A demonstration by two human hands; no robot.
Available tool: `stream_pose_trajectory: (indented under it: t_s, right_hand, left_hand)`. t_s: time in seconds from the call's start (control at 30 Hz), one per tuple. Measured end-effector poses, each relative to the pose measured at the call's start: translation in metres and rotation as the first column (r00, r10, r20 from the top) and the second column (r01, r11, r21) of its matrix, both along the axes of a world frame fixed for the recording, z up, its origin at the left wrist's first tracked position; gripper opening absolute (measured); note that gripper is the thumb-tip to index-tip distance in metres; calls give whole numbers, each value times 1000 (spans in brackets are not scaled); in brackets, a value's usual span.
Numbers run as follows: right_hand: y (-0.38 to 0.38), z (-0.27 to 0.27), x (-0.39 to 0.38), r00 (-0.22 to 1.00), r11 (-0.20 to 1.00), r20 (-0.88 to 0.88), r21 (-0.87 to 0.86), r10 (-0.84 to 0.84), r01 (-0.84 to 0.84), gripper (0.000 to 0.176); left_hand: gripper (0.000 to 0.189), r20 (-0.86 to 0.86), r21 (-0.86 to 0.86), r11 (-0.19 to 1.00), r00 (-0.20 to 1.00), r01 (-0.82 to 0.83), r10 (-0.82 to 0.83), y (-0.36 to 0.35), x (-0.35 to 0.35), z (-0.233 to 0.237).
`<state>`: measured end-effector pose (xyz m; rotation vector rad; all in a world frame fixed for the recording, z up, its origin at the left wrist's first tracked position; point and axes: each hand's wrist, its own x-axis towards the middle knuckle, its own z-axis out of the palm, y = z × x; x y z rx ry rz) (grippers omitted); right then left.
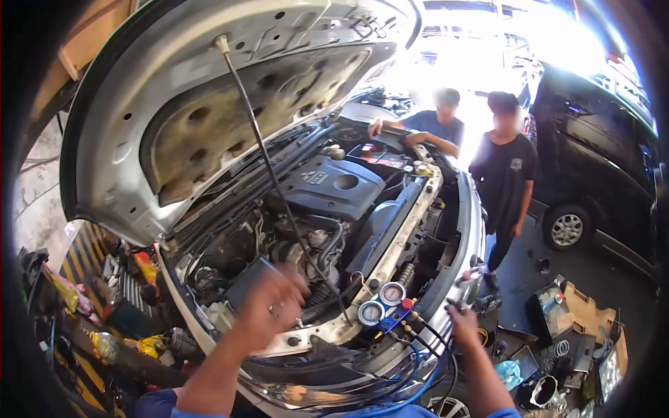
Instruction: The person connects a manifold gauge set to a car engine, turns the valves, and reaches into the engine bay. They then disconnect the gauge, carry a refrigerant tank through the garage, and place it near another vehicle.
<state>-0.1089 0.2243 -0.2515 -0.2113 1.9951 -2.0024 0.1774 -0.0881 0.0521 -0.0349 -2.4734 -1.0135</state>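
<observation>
Over the front left corner of the engine bay is my left hand (272, 306), blurred, with bent fingers; whether it holds something small I cannot make out. My right hand (463, 326) is at the car's front edge with its fingers curled on something dark I cannot make out, beside several hoses. Between the hands, a gauge manifold (390, 313) with two round dials and a blue body rests on the front crossmember. Blue and black hoses (418, 366) run down from it. Behind it lies the engine cover (331, 184).
A prop rod (261, 143) holds up the hood (115, 129). One person (442, 125) leans on the far fender; another person (503, 167) stands beside. A dark van (599, 153) is at right. Parts and boxes (582, 317) lie at lower right, clutter (132, 306) at left.
</observation>
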Motion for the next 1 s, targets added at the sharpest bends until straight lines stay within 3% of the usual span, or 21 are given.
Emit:
stream_pose_trajectory:
  t_s: [0.03, 0.07, 0.1, 0.13, 0.17, 0.2, 0.27, 0.37, 0.47, 0.5, 0.6, 0.67, 0.7, 0.8, 0.9, 1.0]
  right_hand:
    - [-15, -17, 7, 999, 996, -48, 93, -3, 8, 30]
    - [-26, -32, 12, 995, 983, -96, 184, 1, 16, 33]
    - [-36, -27, 18, 993, 984, -100, 172, 55, -37, 34]
    - [-44, -19, 31, 989, 983, -99, 161, 109, -92, 34]
    - [-52, -8, 39, 987, 962, -96, 253, 132, -104, 35]
    - [-60, 0, 44, 986, 961, 0, 225, 168, -164, 35]
    - [-67, -4, 41, 969, 901, -91, 397, 231, -178, 31]
    - [-70, 18, 37, 978, 895, 19, 401, 206, -196, 27]
    - [-77, -9, 20, 969, 874, -3, 432, 247, -222, 26]
    - [-76, 7, 22, 952, 846, 147, 436, 269, -307, 25]
    - [-74, -20, 16, 921, 899, 206, 227, 332, -375, 24]
    - [-69, -8, 25, 909, 923, 207, 56, 361, -380, 25]
    - [-69, -7, 28, 929, 931, 118, 65, 350, -359, 25]
    - [-67, 39, 40, 960, 962, 93, 51, 264, -269, 23]
    - [-56, 58, 34, 977, 977, 84, 66, 195, -200, 21]
    - [-41, 80, 31, 979, 964, -11, 178, 203, -198, 24]
  left_hand:
    - [41, 453, -82, 996, 891, 32, 9, 7, 22, -29]
    - [55, 598, -152, 965, 797, 213, -82, 3, 45, -68]
    - [57, 624, -302, 933, 780, 196, 38, -1, 71, -110]
    - [59, 693, -320, 944, 699, 80, 176, -3, 93, -146]
    - [60, 806, -326, 945, 511, -42, 300, 3, 109, -156]
    - [57, 844, -299, 953, 450, -55, 291, -3, 130, -186]
    - [62, 893, -88, 959, 404, -270, 196, -4, 156, -221]
    - [57, 897, 24, 901, 408, -433, 172, 28, 155, -215]
    - [38, 854, 243, 811, 513, -532, 81, 29, 169, -294]
    - [66, 843, 318, 834, 538, -450, -31, 25, 170, -316]
    - [53, 868, 394, 848, 448, -356, -215, 59, 143, -278]
    - [46, 742, 430, 901, 590, -55, -319, 61, 158, -335]
    - [52, 666, 558, 827, 629, -64, -401, 73, 155, -323]
    - [55, 834, 489, 829, 423, -272, -353, 89, 149, -294]
    - [61, 777, 545, 779, 536, -311, -329, 87, 162, -308]
    - [66, 759, 499, 829, 589, -252, -278, 88, 161, -288]
